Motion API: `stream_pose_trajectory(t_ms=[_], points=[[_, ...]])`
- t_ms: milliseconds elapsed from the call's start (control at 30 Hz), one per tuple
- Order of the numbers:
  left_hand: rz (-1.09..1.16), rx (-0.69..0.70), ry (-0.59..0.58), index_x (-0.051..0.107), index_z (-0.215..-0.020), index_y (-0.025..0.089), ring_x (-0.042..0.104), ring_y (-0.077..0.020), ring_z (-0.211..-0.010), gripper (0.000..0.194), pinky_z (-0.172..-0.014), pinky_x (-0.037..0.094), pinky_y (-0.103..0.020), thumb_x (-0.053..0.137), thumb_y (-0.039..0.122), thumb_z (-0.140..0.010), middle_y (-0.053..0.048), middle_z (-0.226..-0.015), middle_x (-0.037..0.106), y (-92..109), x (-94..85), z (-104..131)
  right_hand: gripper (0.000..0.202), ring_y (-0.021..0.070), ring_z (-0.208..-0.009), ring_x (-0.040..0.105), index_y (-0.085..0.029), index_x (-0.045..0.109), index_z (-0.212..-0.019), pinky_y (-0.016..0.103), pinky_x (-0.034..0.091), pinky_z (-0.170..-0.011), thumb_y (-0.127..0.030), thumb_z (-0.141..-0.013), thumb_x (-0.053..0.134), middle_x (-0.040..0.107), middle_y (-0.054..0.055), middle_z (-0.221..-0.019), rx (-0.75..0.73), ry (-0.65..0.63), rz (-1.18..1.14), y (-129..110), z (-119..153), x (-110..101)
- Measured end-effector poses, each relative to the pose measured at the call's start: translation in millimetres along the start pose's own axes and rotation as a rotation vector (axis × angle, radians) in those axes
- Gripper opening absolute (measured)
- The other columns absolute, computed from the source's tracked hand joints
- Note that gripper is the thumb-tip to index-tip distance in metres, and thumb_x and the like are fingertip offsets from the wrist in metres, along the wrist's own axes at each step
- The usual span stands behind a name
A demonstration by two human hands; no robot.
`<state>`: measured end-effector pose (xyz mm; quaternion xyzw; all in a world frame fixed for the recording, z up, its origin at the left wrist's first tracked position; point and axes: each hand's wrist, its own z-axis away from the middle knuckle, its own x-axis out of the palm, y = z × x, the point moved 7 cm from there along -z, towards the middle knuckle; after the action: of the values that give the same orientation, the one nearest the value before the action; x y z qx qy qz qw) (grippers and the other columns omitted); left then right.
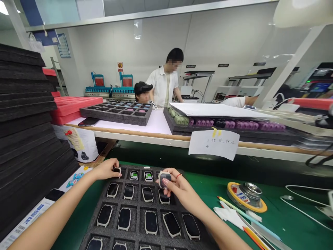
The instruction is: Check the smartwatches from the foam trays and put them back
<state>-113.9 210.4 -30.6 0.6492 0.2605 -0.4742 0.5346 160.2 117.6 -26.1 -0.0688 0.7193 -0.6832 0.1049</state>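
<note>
A black foam tray point(139, 206) of square pockets holds several smartwatch bodies without straps, pale-cased with dark screens. My left hand point(108, 168) is at the tray's far left corner, fingers closed around the edges of a smartwatch point(117, 170) in or just over its pocket. Two smartwatches beside it, one of them this lit smartwatch point(134, 175), show green and white on their screens. Above the far right part of the tray, my right hand point(177, 185) grips another smartwatch point(164, 178), thumb across its dark screen. Below that hand, a smartwatch point(164, 197) lies partly covered.
Tall stacked black foam trays point(26, 139) rise at left. On the green mat at right lie a tape roll point(260, 205), pens and a white tissue point(230, 216). A shelf ahead carries a compartment tray point(117, 113) and a paper note point(213, 144). Two people are beyond it.
</note>
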Motion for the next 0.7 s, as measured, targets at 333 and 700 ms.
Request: stream_pose_trajectory(t_ms=[333,700], points=[[0.733,0.096,0.039,0.05,-0.085,0.02,0.064,-0.0147,-0.071,0.029,-0.054,0.042,-0.022,0.052,0.049,-0.084,-0.007,-0.103,0.069,105,7.4,32,0.05,0.009,-0.059,0.051,-0.021,0.056,-0.128,0.027,0.042,-0.064,-0.042,-0.084,0.067,0.07,0.008,-0.1,-0.016,-0.022,-0.536,-12,-14,26],[1.352,-0.149,-0.084,0.049,-0.062,0.016,0.026,-0.0034,-0.033,0.064,-0.039,0.014,-0.02,0.027,0.07,-0.089,-0.001,-0.047,0.054,118,62.4,35,0.05,0.0094,-0.067,0.059,-0.031,0.06,-0.13,0.027,0.046,-0.071,-0.032,-0.082,0.075,0.068,0.003,-0.108,0.043,-0.242,-0.697,8,-8,38]])
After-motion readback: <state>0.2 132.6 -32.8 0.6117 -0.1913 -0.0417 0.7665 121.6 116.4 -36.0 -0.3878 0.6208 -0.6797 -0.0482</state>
